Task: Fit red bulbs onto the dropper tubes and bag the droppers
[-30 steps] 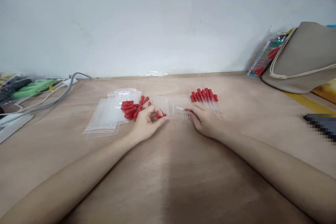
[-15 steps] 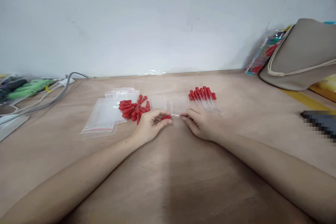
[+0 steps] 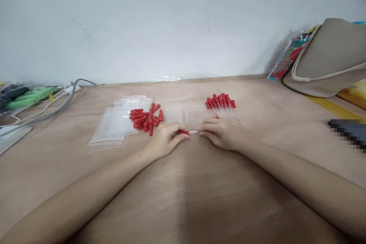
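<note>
Between the thumb and fingers of my left hand (image 3: 168, 137) is a red rubber dropper bulb (image 3: 183, 132), its mouth pointing right. My right hand (image 3: 219, 131) pinches a clear glass dropper tube (image 3: 193, 132), whose left end meets the bulb; how far it sits inside I cannot tell. Just behind my hands lies a row of clear glass tubes (image 3: 183, 114). A pile of loose red bulbs (image 3: 144, 119) is left of that row. To the right, several droppers with red bulbs fitted (image 3: 220, 101) lie side by side, their tips toward me.
Clear zip bags (image 3: 110, 124) lie left of the bulb pile. Cables (image 3: 64, 103) and a green object (image 3: 32, 97) are at the far left. A grey-beige drawstring bag (image 3: 326, 61) and a plastic bottle (image 3: 288, 57) stand at the back right. A blurred dark object (image 3: 349, 131) lies at the right edge.
Both hands have moved slightly toward me, away from the tube row, with the bulb and tube. The bulb has shifted a little right and now meets the tube's end.
</note>
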A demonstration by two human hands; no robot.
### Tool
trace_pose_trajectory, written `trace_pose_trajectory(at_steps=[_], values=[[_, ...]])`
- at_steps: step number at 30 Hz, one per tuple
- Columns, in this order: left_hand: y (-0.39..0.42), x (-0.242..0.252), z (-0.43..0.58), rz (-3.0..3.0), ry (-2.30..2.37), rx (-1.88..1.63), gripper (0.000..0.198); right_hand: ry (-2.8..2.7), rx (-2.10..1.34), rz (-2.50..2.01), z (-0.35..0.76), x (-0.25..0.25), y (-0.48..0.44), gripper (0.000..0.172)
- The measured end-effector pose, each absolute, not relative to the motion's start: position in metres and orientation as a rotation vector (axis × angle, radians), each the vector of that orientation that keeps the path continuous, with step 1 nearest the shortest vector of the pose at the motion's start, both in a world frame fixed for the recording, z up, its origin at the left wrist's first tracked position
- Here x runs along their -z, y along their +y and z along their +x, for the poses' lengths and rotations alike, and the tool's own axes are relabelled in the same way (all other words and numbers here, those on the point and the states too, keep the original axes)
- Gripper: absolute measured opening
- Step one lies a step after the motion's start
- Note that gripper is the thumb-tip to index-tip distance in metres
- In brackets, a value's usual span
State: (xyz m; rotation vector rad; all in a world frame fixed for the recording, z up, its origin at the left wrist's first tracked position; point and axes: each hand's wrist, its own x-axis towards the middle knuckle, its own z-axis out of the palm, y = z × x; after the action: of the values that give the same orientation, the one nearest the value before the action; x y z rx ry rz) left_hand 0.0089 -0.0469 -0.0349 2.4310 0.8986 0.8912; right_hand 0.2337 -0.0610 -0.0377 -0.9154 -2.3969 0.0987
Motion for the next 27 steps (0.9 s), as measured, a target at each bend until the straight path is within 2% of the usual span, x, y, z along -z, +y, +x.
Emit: trace_pose_trajectory(at_steps=[12, 20, 27], values=[[-0.046, 0.039, 0.010, 2.470, 0.916, -0.812, 0.016, -2.463, 0.141, -1.004, 0.225, 0.032, -0.069, 0.025], [-0.050, 0.038, 0.013, 2.581, 0.889, -0.854, 0.009, -2.447, -0.112, -1.114, 0.218, 0.037, -0.070, 0.027], [-0.045, 0.041, 0.010, 2.588, 0.866, -0.914, 0.012, -2.466, -0.270, -1.212, 0.212, 0.020, -0.071, 0.028]])
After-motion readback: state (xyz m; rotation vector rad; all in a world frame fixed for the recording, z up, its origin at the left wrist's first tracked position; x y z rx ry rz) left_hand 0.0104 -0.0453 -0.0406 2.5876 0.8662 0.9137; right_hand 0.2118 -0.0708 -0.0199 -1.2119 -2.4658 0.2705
